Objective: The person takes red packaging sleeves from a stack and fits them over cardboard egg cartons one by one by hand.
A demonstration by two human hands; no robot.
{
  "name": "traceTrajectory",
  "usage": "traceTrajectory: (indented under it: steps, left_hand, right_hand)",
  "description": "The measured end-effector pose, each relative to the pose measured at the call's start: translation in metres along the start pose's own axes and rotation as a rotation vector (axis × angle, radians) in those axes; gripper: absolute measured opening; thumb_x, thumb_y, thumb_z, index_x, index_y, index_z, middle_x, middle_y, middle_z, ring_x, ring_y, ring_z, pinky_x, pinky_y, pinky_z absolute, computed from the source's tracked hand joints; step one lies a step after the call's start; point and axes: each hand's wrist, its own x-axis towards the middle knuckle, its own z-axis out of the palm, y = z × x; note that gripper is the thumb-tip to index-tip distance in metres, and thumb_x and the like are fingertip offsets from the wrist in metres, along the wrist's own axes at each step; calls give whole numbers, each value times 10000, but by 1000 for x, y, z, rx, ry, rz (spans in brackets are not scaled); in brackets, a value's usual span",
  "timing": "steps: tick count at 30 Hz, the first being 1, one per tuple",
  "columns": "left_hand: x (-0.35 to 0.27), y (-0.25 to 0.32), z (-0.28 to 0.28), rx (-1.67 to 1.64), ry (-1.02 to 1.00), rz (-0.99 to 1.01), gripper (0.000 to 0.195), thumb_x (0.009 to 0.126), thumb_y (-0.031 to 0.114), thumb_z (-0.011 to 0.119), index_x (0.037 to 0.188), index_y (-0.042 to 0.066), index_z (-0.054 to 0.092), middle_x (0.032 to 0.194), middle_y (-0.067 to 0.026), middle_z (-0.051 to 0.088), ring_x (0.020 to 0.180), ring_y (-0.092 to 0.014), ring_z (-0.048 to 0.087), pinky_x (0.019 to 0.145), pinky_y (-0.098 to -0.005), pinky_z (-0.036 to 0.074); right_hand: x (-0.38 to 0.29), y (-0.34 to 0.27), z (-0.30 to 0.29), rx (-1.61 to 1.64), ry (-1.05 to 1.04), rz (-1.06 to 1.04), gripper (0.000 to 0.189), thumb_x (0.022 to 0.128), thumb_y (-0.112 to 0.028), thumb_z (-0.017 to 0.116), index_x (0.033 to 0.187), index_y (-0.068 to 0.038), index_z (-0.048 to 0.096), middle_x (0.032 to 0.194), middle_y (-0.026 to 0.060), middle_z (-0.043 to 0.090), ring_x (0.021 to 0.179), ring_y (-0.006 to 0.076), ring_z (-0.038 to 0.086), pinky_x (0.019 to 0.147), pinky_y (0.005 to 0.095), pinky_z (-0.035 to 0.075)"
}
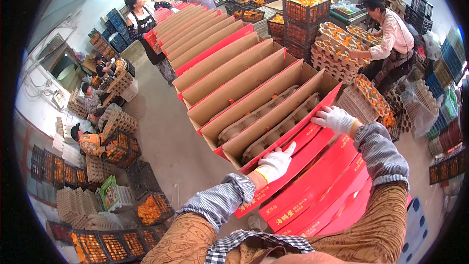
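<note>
My left hand, in a white knitted glove, rests on the near red edge of an open cardboard box, its index finger extended. My right hand, gloved likewise, lies with spread fingers over the same edge farther right. In this box a grey pulp egg tray stands on its side. The box behind it holds another pulp tray. Beyond, a long row of open red boxes with brown insides runs away from me. Closed red boxes printed with lettering stand packed between my arms.
A co-worker at right handles stacked egg trays beside black crates of orange-wrapped items. Another co-worker in a black apron stands left of the row. More people sit at left among crates. A blue plastic stool is lower right.
</note>
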Motion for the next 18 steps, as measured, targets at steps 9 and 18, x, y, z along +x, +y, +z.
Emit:
traceTrajectory:
  steps: [9, 18]
  left_hand:
    - [4, 6, 17, 40, 127, 12, 695, 1102, 402, 516, 1727, 403, 211, 1419, -231, 598, 1152, -493, 692, 847, -681, 576]
    - [2, 12, 21, 45, 136, -16, 693, 1113, 216, 435, 1722, 464, 216, 1505, -245, 526, 1209, -485, 669, 948, -650, 565]
  right_hand:
    - [-17, -11, 62, 168, 223, 229, 752, 977, -381, 743, 1635, -175, 443, 1681, 102, 442, 1613, 393, 287, 1279, 551, 327]
    - [20, -66, 78, 255, 275, 849, 870, 1085, -608, 434, 1680, 16, 319, 1762, 260, 275, 1654, 444, 186, 1329, 605, 114]
